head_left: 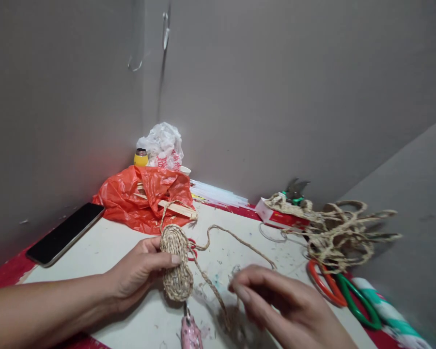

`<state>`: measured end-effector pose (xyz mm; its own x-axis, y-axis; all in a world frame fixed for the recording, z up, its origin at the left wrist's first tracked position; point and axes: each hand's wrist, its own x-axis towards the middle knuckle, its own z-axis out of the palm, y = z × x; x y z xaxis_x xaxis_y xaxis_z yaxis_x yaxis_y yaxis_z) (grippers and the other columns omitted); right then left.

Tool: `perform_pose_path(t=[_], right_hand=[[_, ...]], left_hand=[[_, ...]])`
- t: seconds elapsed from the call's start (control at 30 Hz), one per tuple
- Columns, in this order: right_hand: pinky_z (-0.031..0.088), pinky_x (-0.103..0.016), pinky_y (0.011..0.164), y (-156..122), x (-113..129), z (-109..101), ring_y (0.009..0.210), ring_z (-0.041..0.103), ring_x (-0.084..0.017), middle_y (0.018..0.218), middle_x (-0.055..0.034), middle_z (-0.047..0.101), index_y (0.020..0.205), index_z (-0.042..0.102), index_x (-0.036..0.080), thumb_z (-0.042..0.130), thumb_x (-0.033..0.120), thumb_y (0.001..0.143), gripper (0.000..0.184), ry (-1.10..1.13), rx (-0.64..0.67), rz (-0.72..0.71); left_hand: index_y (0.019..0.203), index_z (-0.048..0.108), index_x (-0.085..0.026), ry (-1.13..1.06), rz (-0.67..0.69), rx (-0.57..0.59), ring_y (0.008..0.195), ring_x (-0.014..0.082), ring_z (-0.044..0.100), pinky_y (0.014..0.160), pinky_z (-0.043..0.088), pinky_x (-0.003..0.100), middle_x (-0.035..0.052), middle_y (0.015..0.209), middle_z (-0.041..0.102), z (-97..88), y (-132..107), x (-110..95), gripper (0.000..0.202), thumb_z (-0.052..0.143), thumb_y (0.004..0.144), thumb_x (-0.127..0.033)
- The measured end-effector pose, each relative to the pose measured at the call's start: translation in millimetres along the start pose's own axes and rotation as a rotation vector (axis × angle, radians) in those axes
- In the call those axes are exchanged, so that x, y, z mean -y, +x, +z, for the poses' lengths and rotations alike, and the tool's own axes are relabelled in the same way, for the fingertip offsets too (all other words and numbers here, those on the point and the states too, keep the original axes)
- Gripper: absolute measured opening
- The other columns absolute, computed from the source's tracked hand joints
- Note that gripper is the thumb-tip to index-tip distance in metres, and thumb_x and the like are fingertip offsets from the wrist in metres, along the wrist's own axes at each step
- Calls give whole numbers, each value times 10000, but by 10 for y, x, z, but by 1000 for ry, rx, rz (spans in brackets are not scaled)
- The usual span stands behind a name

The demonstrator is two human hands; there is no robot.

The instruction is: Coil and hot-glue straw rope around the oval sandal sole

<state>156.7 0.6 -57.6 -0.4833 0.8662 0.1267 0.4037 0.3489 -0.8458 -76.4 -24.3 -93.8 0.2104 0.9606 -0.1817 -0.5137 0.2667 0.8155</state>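
Note:
My left hand grips a small sole-shaped piece of coiled twine, thumb on its face and fingers behind. Loose twine runs from its right side across the board, and another strand trails down toward my right hand. That hand is slightly blurred, thumb and forefinger pinched together; what is between them, if anything, is too small to make out. Below the coil lies a pink glue gun, its metal tip near the coil's lower end. Red handles show partly behind the coil.
On the white board, an orange plastic bag holds wooden sticks. A phone lies left. Glue sticks lie at the back. Tangled twine and scissors with orange and green handles crowd the right.

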Motion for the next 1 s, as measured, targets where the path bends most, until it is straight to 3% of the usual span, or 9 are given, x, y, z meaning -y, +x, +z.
perform_pose_path(t=[0.13,0.23,0.37,0.63,0.9,1.0], right_hand=[[372,-239,460,182,77,183,455,437,-114,531,17,551,830,720,174,659,454,744,299,203,3,190],[341,-218,439,233,110,305,434,403,-88,505,33,516,776,723,156,690,476,704,330,331,51,243],[327,-205,439,231,163,370,441,396,-78,481,44,494,673,700,147,731,429,681,284,393,69,239],[339,-200,435,239,125,444,430,430,-82,462,49,500,651,659,152,754,388,668,256,445,71,274],[320,-192,442,262,86,439,447,396,-70,483,53,489,636,668,147,725,363,716,238,451,87,221],[329,-184,443,283,74,446,448,413,-67,484,55,508,641,673,148,779,343,674,224,488,89,241]], left_hand=[[960,697,-81,46,37,52,777,204,650,768,468,334,144,912,731,50,-53,-26,233,678,736,-142],[946,706,-86,73,43,50,739,184,635,730,466,306,122,867,730,69,-76,-41,218,679,736,-142],[923,709,-88,71,42,49,738,185,625,720,465,305,113,853,723,74,-93,-38,205,696,729,-154],[844,718,-104,50,37,38,677,161,614,687,474,286,87,775,717,71,-112,-2,146,720,712,-167],[940,726,-113,43,8,41,699,175,630,698,488,295,88,783,725,60,-85,-5,230,719,716,-165],[949,723,-101,39,-7,43,692,176,633,693,491,296,91,773,723,63,-83,-4,237,713,719,-159]])
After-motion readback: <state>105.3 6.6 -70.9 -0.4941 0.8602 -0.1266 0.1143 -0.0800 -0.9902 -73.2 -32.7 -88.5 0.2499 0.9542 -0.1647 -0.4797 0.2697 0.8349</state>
